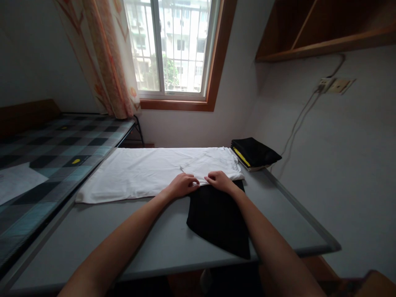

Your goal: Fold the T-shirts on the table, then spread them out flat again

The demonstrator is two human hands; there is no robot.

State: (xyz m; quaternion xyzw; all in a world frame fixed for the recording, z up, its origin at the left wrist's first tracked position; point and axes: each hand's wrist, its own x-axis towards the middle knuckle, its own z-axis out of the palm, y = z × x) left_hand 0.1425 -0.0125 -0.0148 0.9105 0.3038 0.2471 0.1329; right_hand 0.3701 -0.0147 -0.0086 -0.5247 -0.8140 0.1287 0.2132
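A white shirt with a black sleeve lies across the table, its white body spread as a long strip. The sleeve fans out from the strip's near edge towards the table's front. My left hand is at the seam where white meets black, fingers curled and closed on the cloth. Just to its right, my right hand also pinches the fabric along that edge. A small gap of white cloth shows between the two hands. The fingertips' exact hold is partly hidden.
A stack of folded dark clothes with a yellow edge sits at the table's back right corner, against the wall. A bed with a checked cover adjoins on the left, with paper on it. Cables hang from a wall socket.
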